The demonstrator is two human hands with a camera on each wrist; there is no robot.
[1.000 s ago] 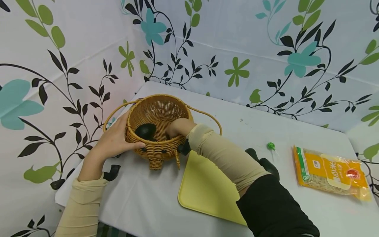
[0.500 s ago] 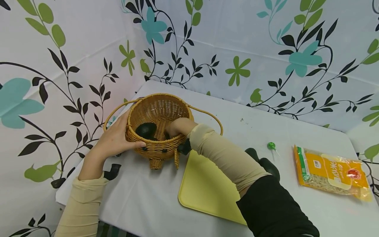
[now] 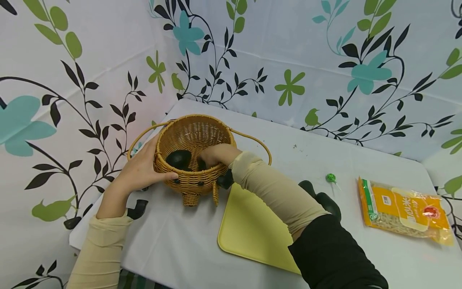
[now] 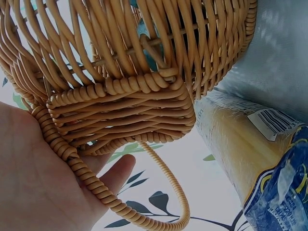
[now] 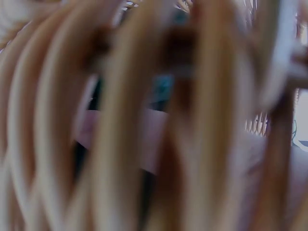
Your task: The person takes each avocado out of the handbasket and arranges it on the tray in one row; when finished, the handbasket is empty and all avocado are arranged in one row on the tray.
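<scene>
A woven wicker basket [image 3: 193, 128] with two loop handles stands on the table's left part. My left hand [image 3: 140, 168] grips its left side, thumb along the front below the rim; in the left wrist view, a handle [image 4: 96, 185] crosses that palm [image 4: 43, 168]. My right hand [image 3: 218, 154] reaches down inside the basket, its fingertips mostly hidden by the near wall. A dark green avocado [image 3: 179, 159] lies in the basket's left part. At the right fingers is another dark avocado [image 3: 201, 163]. Through the blurred weave, a finger [image 5: 154, 137] lies across something dark.
A yellow tray [image 3: 252, 228] lies under the right forearm. Two dark green avocados [image 3: 328, 205], a green lollipop [image 3: 330, 178] and an orange food bag [image 3: 404, 210] lie to the right. A clear package with a barcode [image 4: 274, 122] lies by the basket in the left wrist view.
My right hand has shifted slightly left inside the basket, and more of the dark avocado shows at its fingers. The left hand keeps its place on the basket.
</scene>
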